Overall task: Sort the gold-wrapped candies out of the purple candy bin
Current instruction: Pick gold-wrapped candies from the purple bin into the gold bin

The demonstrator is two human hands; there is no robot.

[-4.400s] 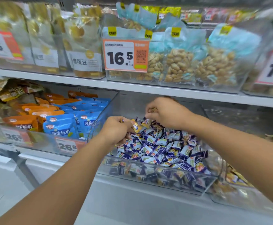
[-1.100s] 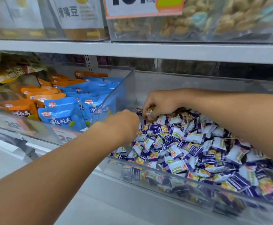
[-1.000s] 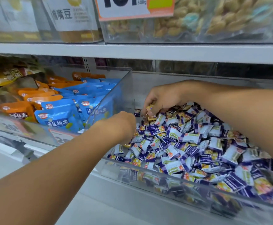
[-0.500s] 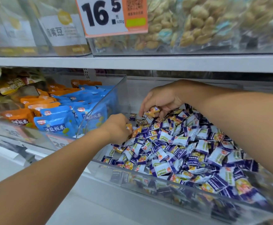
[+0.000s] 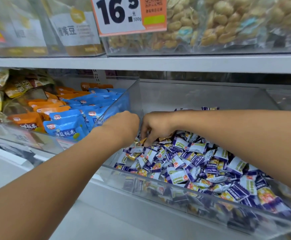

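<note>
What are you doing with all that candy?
A person is picking gold candies out of a clear bin of purple candies. The right hand reaches its fingers down at a gold candy near the bin's left end. The left hand is curled beside it. Another gold candy lies nearer the front.

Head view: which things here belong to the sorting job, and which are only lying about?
Job:
- left hand, fingers hidden
- right hand, fingertips down in the candies
- gold candies
- purple candies
- clear bin

Lying about:
- blue packets
- orange packets
- price tag
- nut bags
- shelf
</note>
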